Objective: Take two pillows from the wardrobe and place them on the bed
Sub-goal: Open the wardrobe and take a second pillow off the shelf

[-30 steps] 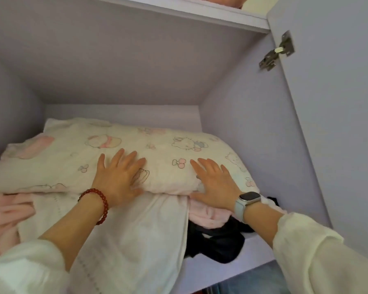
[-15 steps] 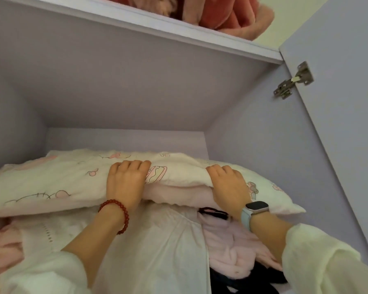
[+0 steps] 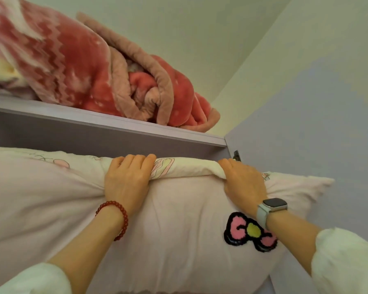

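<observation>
Left hand [image 3: 126,179]: your fingers curled over the top edge of the pillows, clamped on them.
Right hand [image 3: 243,181]: gripped the same edge, well apart from the left, likely to keep the stack level.
Pillows: cream pillow [image 3: 187,167] lay on the pink pillow [image 3: 179,225], both tilted toward you at the wardrobe shelf [image 3: 106,132].
Blanket [image 3: 83,66]: red, bundled on top above.

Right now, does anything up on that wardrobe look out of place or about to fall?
The red and pink fleece blanket on top of the lilac wardrobe shelf is loosely bundled, and its right end hangs past the front edge, so it might slip. Below, both hands grip the stacked pale pillows; nothing there looks odd.
</observation>
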The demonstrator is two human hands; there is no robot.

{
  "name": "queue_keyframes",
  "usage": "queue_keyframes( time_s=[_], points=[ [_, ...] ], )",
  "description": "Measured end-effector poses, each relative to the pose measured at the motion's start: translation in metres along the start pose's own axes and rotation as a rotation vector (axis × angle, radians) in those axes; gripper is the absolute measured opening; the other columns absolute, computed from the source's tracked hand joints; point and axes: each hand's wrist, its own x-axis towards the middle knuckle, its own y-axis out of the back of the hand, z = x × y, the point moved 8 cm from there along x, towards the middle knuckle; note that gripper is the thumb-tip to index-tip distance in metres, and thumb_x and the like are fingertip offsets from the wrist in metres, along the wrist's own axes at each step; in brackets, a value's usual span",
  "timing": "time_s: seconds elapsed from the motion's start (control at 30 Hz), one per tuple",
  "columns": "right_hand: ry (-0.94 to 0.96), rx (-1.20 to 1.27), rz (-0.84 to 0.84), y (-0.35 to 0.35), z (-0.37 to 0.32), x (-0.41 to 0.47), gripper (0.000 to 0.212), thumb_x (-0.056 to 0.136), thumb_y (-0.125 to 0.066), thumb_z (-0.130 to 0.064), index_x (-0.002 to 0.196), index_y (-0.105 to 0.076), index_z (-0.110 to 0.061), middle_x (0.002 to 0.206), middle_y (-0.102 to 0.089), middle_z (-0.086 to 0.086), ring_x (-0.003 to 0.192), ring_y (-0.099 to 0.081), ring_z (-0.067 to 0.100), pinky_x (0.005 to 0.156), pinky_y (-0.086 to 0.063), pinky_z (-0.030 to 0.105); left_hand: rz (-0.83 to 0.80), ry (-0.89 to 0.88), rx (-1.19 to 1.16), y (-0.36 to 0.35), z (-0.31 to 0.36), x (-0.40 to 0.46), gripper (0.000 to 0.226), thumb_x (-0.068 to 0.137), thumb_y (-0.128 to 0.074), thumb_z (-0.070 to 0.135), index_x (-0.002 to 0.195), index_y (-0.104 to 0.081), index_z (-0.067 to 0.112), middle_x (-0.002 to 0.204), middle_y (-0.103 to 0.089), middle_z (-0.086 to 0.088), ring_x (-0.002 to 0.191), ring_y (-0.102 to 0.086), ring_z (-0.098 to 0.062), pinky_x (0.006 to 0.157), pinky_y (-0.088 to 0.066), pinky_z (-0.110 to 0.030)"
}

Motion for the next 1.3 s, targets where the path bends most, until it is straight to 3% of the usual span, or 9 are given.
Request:
queue_keyframes(
  time_s=[0.13, 0.27, 0.47, 0.6, 0.67, 0.87, 1.03, 1.17, 1.3],
  points=[
    [0.006, -0.001, -0.080, 0.052, 0.036, -0.004, 0.020, 0.076, -0.054, 0.000, 0.094, -0.058, -0.007, 0.075, -0.063, 0.015, 0.061, -0.060, 0.036, 0.048, -0.039, 0.037, -0.019, 0.014, -0.028, 0.041, 0.036, 0.031, 0.033, 0.075, -0.036, 0.001, 0.092, -0.064, 0.005, 0.067, -0.064, -0.009, 0.060, -0.059, -0.028, 0.060, -0.050, -0.036],
    [0.031, -0.020, -0.153, 0.092, 0.062, -0.006, 0.026, 0.086, -0.040, -0.010, 0.110, -0.049, -0.016, 0.093, -0.064, 0.007, 0.079, -0.061, 0.033, 0.056, -0.034, 0.035, -0.074, 0.019, -0.073, 0.074, 0.059, 0.053, 0.034, 0.072, -0.036, 0.001, 0.091, -0.063, 0.005, 0.066, -0.063, -0.010, 0.059, -0.059, -0.029, 0.056, -0.049, -0.038],
    [0.096, -0.107, -0.351, 0.138, 0.093, -0.028, 0.016, 0.087, -0.040, -0.015, 0.102, -0.044, -0.019, 0.090, -0.066, 0.004, 0.077, -0.060, 0.033, 0.055, -0.031, 0.034, -0.195, 0.147, -0.276, 0.091, 0.101, 0.039, 0.041, 0.069, -0.027, 0.007, 0.088, -0.064, 0.008, 0.063, -0.063, -0.009, 0.055, -0.059, -0.029, 0.054, -0.047, -0.038],
    [0.106, -0.159, -0.524, 0.157, 0.114, -0.090, 0.015, 0.086, -0.040, -0.014, 0.099, -0.045, -0.018, 0.085, -0.066, 0.003, 0.073, -0.059, 0.033, 0.055, -0.029, 0.033, -0.352, 0.248, -0.465, 0.088, 0.150, -0.009, 0.032, 0.062, -0.048, -0.006, 0.084, -0.065, 0.010, 0.064, -0.067, -0.007, 0.051, -0.059, -0.028, 0.050, -0.042, -0.032],
    [0.075, -0.173, -0.610, 0.172, 0.125, -0.134, 0.014, 0.085, -0.039, -0.014, 0.097, -0.045, -0.019, 0.082, -0.066, 0.003, 0.071, -0.058, 0.031, 0.053, -0.028, 0.032, -0.468, 0.274, -0.591, 0.088, 0.183, -0.042, 0.038, 0.057, -0.058, -0.013, 0.085, -0.066, 0.011, 0.067, -0.069, -0.007, 0.052, -0.060, -0.029, 0.049, -0.038, -0.030],
    [-0.165, -0.321, -0.844, 0.257, 0.157, -0.290, 0.019, 0.082, -0.044, -0.015, 0.098, -0.053, -0.021, 0.085, -0.066, 0.001, 0.080, -0.059, 0.027, 0.056, -0.027, 0.030, -0.805, 0.263, -1.071, 0.132, 0.318, -0.152, 0.041, 0.065, -0.060, -0.011, 0.095, -0.066, 0.016, 0.079, -0.072, -0.004, 0.064, -0.064, -0.031, 0.053, -0.046, -0.032],
    [-0.446, -0.544, -0.964, 0.367, 0.179, -0.387, 0.023, 0.078, -0.050, -0.015, 0.099, -0.059, -0.018, 0.091, -0.067, 0.005, 0.090, -0.058, 0.029, 0.075, -0.033, 0.034, -1.023, 0.232, -1.429, 0.200, 0.444, -0.206, 0.037, 0.077, -0.049, -0.003, 0.106, -0.061, 0.017, 0.087, -0.071, -0.008, 0.077, -0.062, -0.034, 0.058, -0.040, -0.033],
    [-0.619, -0.856, -0.935, 0.481, 0.193, -0.428, 0.027, 0.079, -0.050, -0.010, 0.102, -0.058, -0.018, 0.098, -0.066, 0.006, 0.103, -0.054, 0.028, 0.102, -0.021, 0.044, -1.043, 0.191, -1.715, 0.281, 0.531, -0.201, 0.033, 0.079, -0.046, -0.003, 0.105, -0.057, 0.014, 0.085, -0.068, -0.017, 0.077, -0.059, -0.041, 0.056, -0.033, -0.033],
    [-0.783, -1.151, -0.771, 0.616, 0.180, -0.444, 0.030, 0.076, -0.050, -0.001, 0.101, -0.061, -0.012, 0.102, -0.066, 0.010, 0.112, -0.052, 0.030, 0.109, -0.011, 0.058, -1.042, 0.117, -2.005, 0.396, 0.598, -0.171, 0.024, 0.078, -0.048, -0.004, 0.095, -0.055, 0.010, 0.086, -0.064, -0.018, 0.078, -0.057, -0.039, 0.058, -0.033, -0.035]
  ],
)
